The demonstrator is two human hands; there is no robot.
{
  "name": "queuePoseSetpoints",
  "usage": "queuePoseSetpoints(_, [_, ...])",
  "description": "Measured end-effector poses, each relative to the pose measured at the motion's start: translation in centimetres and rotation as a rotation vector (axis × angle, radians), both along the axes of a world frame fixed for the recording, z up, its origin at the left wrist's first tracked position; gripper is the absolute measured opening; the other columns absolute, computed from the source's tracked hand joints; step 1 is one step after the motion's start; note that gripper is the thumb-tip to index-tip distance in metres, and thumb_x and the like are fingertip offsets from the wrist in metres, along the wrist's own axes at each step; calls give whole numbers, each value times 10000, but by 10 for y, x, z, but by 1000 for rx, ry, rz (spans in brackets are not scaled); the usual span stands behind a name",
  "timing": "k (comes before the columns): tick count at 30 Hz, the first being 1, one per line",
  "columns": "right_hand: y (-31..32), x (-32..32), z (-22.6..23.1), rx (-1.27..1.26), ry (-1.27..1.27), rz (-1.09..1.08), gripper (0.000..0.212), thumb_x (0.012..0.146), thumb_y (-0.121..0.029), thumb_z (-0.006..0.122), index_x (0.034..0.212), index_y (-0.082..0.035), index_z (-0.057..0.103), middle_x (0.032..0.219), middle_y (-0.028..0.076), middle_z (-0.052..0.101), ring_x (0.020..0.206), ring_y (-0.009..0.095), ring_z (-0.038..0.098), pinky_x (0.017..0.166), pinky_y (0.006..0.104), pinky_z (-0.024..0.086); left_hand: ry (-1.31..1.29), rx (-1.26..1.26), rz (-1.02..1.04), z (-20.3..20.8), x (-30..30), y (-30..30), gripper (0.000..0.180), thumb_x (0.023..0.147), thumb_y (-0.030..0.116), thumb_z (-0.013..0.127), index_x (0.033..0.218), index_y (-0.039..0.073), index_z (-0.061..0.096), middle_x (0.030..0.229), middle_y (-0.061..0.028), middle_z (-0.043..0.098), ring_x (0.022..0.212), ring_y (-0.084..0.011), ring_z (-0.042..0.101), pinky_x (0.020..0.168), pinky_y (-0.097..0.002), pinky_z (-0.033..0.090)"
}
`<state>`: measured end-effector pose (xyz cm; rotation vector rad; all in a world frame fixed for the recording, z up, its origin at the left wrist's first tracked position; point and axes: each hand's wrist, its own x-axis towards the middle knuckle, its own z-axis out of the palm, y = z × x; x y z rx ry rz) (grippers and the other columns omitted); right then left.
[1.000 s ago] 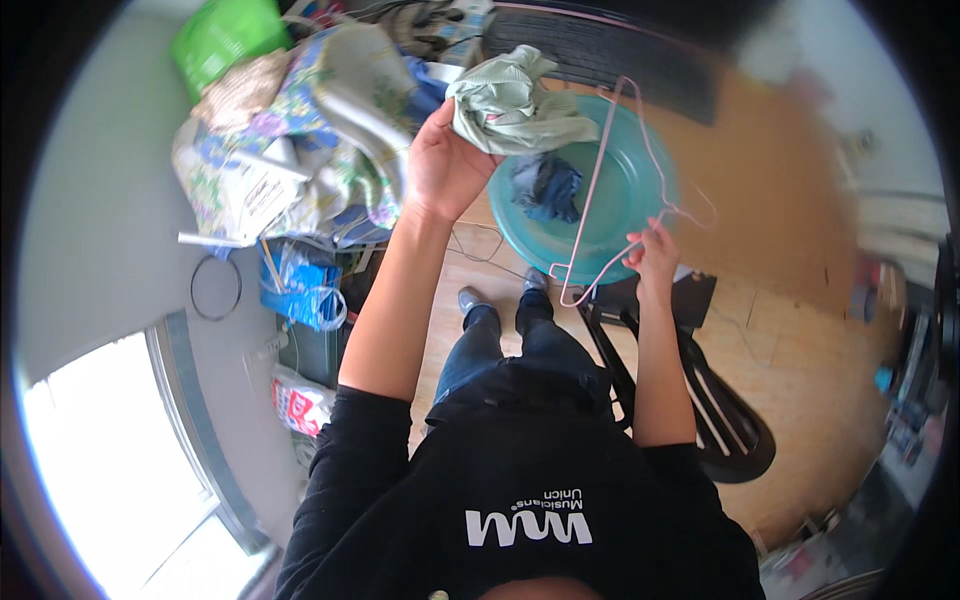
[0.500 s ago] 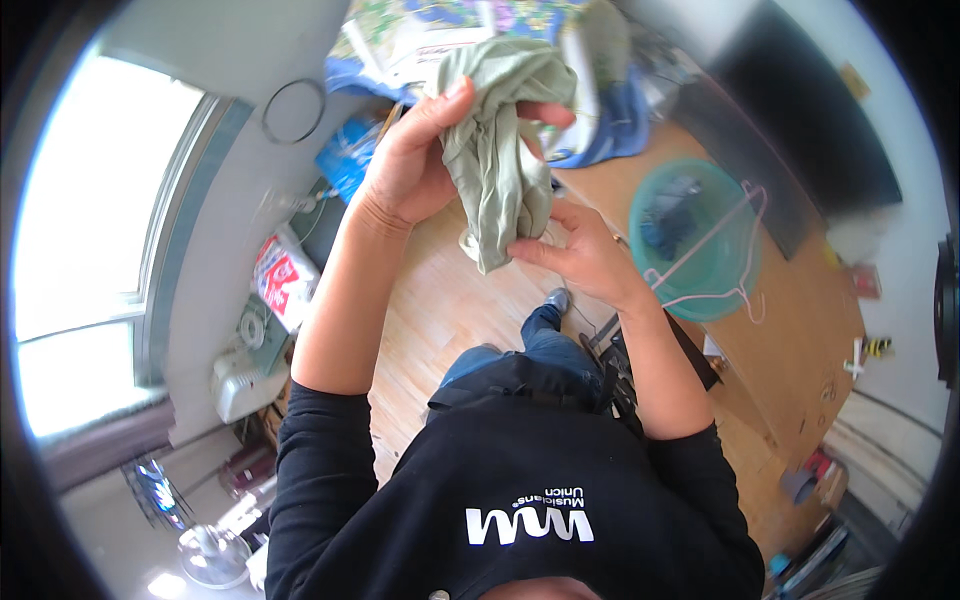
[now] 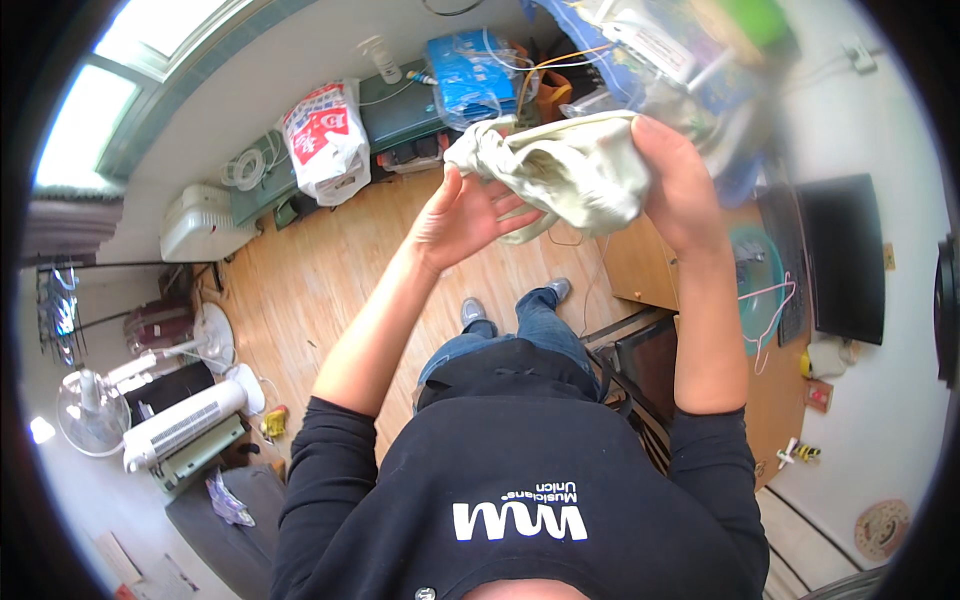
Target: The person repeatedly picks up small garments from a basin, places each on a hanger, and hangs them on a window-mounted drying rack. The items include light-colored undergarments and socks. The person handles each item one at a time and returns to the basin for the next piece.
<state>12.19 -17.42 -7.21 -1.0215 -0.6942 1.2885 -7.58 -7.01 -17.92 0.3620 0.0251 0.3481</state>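
Observation:
A crumpled pale green cloth point(image 3: 585, 180) is stretched between my two hands, above the wooden floor. My left hand point(image 3: 460, 222) pinches its bunched left end, with the thumb in front and the other fingers spread below. At the cloth's right edge, my right hand point(image 3: 675, 185) is closed on the fabric, its fingers mostly hidden behind it. Whether the cloth is a garment I cannot tell from its folds.
At right, a pink hanger point(image 3: 768, 300) lies over a teal basin point(image 3: 771, 262) on the desk point(image 3: 765, 400), near a monitor point(image 3: 845, 270). A red-and-white plastic bag point(image 3: 325, 150) and blue package point(image 3: 470, 75) stand ahead left. A fan point(image 3: 90, 410) is at lower left.
The cloth has turned from hanging down to lying crosswise between my hands. My right hand has moved up and right, and my left hand lower. The view has swung toward the left.

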Motion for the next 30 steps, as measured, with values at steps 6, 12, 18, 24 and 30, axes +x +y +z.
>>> queuePoseSetpoints(6, [12, -30, 21, 24, -519, -94, 273, 926, -242, 519, 929, 6, 633, 822, -23, 606, 755, 32, 517, 695, 181, 400, -3, -241, 16, 10, -19, -16, 1056, 561, 590, 737, 1367, 71, 295, 1365, -115, 384, 1259, -262, 375, 1067, -443, 288])
queuePoseSetpoints(12, [11, -26, 11, 30, -146, -246, 238, 932, -219, 502, 994, -18, 615, 869, 2, 637, 758, 51, 577, 676, 197, 460, 245, 80, -56, 27, -21, -20, 858, 661, 445, 757, 1312, 38, 374, 1286, -103, 467, 1193, -210, 438, 1025, -383, 327])
queuePoseSetpoints(18, [-24, -21, -86, -201, -442, -140, 230, 907, -188, 540, 1055, -23, 597, 925, 15, 625, 825, 74, 568, 749, 233, 459, 1084, 1375, -98, 18, -39, 42, 270, 700, 133, 631, 926, -13, 655, 848, -157, 663, 691, -264, 650, 683, -344, 534])
queuePoseSetpoints(24, [13, -96, -147, -73, -12, 93, 338, 875, -201, 589, 1167, -48, 510, 1143, 55, 525, 1011, 133, 510, 824, 293, 447, 1025, 2445, -61, 99, 12, -10, 157, 646, 32, 586, 788, 0, 643, 717, -173, 610, 665, -277, 641, 588, -352, 518])
queuePoseSetpoints(30, [56, -76, -116, 545, 497, 164, 425, 905, -204, 482, 1308, -114, 379, 1286, 71, 440, 1126, 169, 473, 944, 309, 397, 1005, 2359, 707, 106, -1, -43, 454, 667, -75, 565, 1111, 15, 532, 1011, -92, 498, 604, -229, 592, 507, -335, 506])
